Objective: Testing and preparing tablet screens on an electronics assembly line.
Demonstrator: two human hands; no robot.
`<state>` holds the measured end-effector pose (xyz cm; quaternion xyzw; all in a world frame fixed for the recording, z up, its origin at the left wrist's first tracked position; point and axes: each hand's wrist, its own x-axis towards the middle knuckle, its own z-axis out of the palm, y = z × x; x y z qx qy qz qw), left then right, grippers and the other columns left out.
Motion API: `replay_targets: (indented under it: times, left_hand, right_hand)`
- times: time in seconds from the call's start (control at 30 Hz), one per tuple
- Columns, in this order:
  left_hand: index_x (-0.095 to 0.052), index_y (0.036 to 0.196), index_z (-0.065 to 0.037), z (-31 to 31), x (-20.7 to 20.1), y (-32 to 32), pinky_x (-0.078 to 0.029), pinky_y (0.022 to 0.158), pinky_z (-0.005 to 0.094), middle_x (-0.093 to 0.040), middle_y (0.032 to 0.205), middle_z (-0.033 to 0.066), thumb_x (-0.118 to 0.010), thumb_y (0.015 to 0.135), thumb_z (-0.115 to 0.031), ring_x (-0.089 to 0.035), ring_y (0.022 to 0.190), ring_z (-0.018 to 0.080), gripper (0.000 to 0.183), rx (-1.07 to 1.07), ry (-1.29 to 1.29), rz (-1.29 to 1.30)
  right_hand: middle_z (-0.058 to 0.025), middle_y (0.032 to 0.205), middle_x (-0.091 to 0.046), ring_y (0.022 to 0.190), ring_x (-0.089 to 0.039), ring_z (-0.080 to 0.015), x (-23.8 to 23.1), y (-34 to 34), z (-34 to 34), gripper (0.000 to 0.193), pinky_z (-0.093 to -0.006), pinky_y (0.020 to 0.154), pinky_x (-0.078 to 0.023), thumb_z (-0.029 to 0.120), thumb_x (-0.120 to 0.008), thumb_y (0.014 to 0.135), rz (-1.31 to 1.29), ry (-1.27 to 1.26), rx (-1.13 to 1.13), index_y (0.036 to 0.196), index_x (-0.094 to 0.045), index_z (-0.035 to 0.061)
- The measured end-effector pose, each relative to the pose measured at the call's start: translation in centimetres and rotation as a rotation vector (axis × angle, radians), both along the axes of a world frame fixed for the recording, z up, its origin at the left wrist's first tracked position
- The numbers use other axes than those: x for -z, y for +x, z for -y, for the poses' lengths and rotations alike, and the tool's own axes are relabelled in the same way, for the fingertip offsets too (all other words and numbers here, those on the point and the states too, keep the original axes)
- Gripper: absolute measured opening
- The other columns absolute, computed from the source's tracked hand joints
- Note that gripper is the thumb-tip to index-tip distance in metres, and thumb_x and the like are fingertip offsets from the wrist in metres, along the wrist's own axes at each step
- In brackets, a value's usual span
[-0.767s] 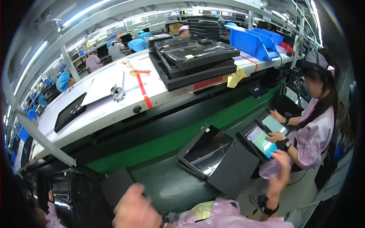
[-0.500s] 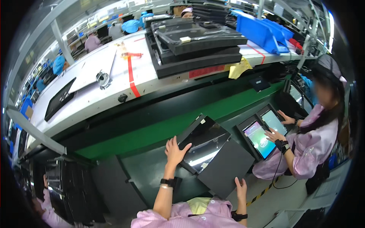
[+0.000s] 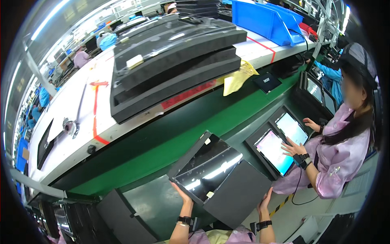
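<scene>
In front of me is a black foam tray (image 3: 186,159) holding a glossy black screen panel (image 3: 214,162) with small pale tabs at its edge. A matte dark grey board (image 3: 240,194) covers the right part of it. My left hand (image 3: 183,195) grips the tray's near-left edge, its fingertips partly hidden beneath. My right hand (image 3: 265,200) closes on the opposite edge, beside the grey board. Whether the tray is off the bench, I cannot tell.
On my right a co-worker touches one of two lit tablets (image 3: 277,151) in a black tray. Stacked black foam trays (image 3: 174,81) and blue bins (image 3: 260,24) stand on the white shelf (image 3: 73,142). Another dark foam piece (image 3: 122,215) lies on the green bench at left.
My left hand has moved from the tray's upper left side to its near-left edge. My right hand has come up against the right edge. The whole view has shifted.
</scene>
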<state>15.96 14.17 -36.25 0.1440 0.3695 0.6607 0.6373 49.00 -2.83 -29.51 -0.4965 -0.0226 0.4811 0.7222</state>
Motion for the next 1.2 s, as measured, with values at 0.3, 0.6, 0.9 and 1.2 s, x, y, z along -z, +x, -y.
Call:
replay_targets:
  times: [0.3,0.6,0.9,1.2]
  left_hand:
    - [-0.017,0.139,0.002,-12.3,-9.3,4.4,-0.011,0.11,0.0387,-0.016,0.146,0.018,-0.04,0.09,-0.052,-0.013,0.136,0.0287,0.077,0.015,0.037,-0.857]
    - [-0.055,0.1,0.003,-14.0,-17.6,4.0,-0.042,0.085,0.0427,-0.057,0.101,0.0216,-0.067,0.075,-0.038,-0.053,0.098,0.0371,0.049,0.348,0.478,-1.559]
    - [-0.046,0.097,0.002,2.9,-14.3,-4.7,-0.045,0.073,0.0383,-0.058,0.091,0.0218,-0.067,0.077,-0.046,-0.058,0.083,0.0327,0.056,0.438,-0.032,-1.135]
    - [-0.041,0.123,0.007,19.8,-7.6,-22.6,-0.041,0.093,0.0334,-0.054,0.117,0.023,-0.069,0.077,-0.039,-0.053,0.11,0.0281,0.07,0.329,-0.405,-0.934]
  right_hand:
    - [-0.0071,0.126,-0.047,0.117,-0.042,-0.021,-3.6,-2.6,0.9,0.069,-0.0348,0.098,-0.033,0.056,-0.048,0.086,0.14,-0.247,-0.119,0.13,-0.038,0.0036]
    - [-0.0216,0.117,-0.051,0.105,-0.05,-0.0221,-8.1,-3.3,-2.0,0.075,-0.0299,0.091,-0.04,0.036,-0.07,0.078,0.524,-0.577,-0.089,0.124,-0.038,-0.0161]
    - [-0.0157,0.12,-0.052,0.102,-0.052,-0.0218,-15.6,-1.2,0.1,0.055,-0.0303,0.089,-0.041,0.021,-0.065,0.083,0.864,-0.173,-0.107,0.125,-0.044,-0.0072]
    - [-0.018,0.111,-0.057,0.101,-0.055,-0.0288,-15.4,-18.9,-12.7,0.056,-0.0339,0.09,-0.042,0.013,-0.069,0.076,1.291,0.104,-0.734,0.123,-0.046,-0.0053]
